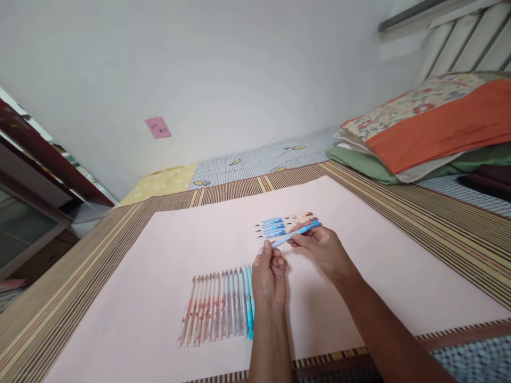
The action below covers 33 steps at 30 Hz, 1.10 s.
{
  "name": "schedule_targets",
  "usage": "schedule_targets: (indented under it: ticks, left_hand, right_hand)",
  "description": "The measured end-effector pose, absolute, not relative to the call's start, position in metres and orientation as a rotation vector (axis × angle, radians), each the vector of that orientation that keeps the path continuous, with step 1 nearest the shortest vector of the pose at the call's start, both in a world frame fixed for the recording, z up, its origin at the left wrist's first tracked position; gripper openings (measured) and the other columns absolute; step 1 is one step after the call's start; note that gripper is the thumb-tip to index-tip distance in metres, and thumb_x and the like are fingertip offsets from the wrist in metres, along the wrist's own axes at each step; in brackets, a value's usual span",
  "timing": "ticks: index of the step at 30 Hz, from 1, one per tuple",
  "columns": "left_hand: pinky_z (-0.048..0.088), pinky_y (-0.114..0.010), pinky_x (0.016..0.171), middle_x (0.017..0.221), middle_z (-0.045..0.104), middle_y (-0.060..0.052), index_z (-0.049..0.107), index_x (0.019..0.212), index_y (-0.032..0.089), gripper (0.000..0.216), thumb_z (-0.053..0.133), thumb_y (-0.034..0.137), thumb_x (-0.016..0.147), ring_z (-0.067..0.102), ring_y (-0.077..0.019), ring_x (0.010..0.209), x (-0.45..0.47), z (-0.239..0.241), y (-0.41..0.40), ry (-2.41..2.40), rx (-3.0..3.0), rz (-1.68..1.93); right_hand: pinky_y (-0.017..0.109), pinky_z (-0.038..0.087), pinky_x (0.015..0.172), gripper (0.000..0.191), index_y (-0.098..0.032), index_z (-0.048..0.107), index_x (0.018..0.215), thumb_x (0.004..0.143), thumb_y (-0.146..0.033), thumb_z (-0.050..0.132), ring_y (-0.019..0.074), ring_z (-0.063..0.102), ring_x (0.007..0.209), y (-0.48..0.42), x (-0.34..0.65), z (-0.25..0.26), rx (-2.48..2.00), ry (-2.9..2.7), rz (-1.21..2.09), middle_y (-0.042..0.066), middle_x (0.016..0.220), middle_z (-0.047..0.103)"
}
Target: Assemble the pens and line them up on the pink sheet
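Head camera is showing 2 narrow grips: the left hand (pixel 270 274) is pinching a blue pen (pixel 290 236) at its paler end, and the right hand (pixel 324 251) is holding it near its darker end. The pen is slanting above the pink sheet (pixel 120 298), close to the blue pens (pixel 273 227) lying there. Pinching lightly and evenly, clear of those pens, is probably serving best.

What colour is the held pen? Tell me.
The pen is light blue, with a brighter blue end at the right hand; best in the head view.
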<state>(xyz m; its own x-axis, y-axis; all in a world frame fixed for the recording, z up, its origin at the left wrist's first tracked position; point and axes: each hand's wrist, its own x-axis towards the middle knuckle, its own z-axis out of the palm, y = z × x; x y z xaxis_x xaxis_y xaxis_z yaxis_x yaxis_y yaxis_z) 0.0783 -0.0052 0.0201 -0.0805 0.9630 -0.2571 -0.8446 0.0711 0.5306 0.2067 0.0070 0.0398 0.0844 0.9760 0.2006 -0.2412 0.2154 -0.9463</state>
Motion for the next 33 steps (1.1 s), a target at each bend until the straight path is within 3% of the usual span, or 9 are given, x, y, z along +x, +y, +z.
schedule_targets:
  ticks: [8, 15, 23, 29, 33]
  left_hand:
    - [0.035, -0.013, 0.041, 0.055, 0.059, 0.002, 0.067, 0.078, 0.011, 0.037, 0.086, 0.042, 0.067, 0.048, -0.0032, 0.041, 0.082, 0.022, -0.007, 0.700, 0.287, 1.591]
    - [0.048, -0.015, 0.056, 0.068, 0.069, -0.004, 0.071, 0.081, 0.011, 0.032, 0.090, 0.027, 0.060, 0.059, -0.0064, 0.055, 0.088, 0.016, -0.007, 0.599, 0.265, 1.583]
    - [0.046, -0.014, 0.054, 0.067, 0.067, -0.005, 0.069, 0.081, 0.009, 0.004, 0.070, 0.012, 0.083, 0.058, -0.0059, 0.055, 0.088, 0.009, -0.004, 0.632, 0.068, 1.558]
    - [0.044, -0.014, 0.052, 0.068, 0.066, -0.005, 0.065, 0.078, 0.010, 0.015, 0.059, 0.010, 0.091, 0.057, -0.0056, 0.054, 0.084, 0.009, -0.002, 0.661, -0.070, 1.556]
    - [0.048, -0.017, 0.057, 0.072, 0.067, -0.004, 0.066, 0.083, 0.012, 0.013, 0.058, 0.016, 0.093, 0.061, -0.0075, 0.059, 0.076, 0.015, 0.000, 0.636, -0.113, 1.610]
  right_hand:
    - [0.036, 0.059, 0.073, 0.033, -0.016, 0.073, 0.082, 0.070, -0.045, 0.081, 0.0202, 0.069, 0.073, 0.004, 0.196, 0.041, -0.919, -1.086, 1.064, 0.006, 0.079, 0.073]
    - [0.031, 0.059, 0.070, 0.032, -0.017, 0.075, 0.084, 0.069, -0.043, 0.084, 0.0200, 0.071, 0.078, 0.011, 0.205, 0.031, -0.883, -1.021, 1.129, 0.006, 0.085, 0.074]
    - [0.020, 0.055, 0.061, 0.029, -0.017, 0.075, 0.079, 0.064, -0.036, 0.090, 0.0137, 0.068, 0.074, 0.018, 0.206, 0.021, -0.827, -0.629, 1.287, 0.003, 0.079, 0.073]
    - [0.014, 0.054, 0.054, 0.028, -0.017, 0.073, 0.078, 0.059, -0.022, 0.093, 0.0073, 0.063, 0.065, 0.021, 0.200, 0.012, -0.675, -0.349, 1.413, -0.002, 0.076, 0.069]
    - [0.014, 0.055, 0.055, 0.022, -0.016, 0.073, 0.079, 0.064, -0.018, 0.089, 0.0072, 0.063, 0.064, 0.016, 0.184, 0.004, -0.654, -0.335, 1.528, -0.001, 0.074, 0.069]
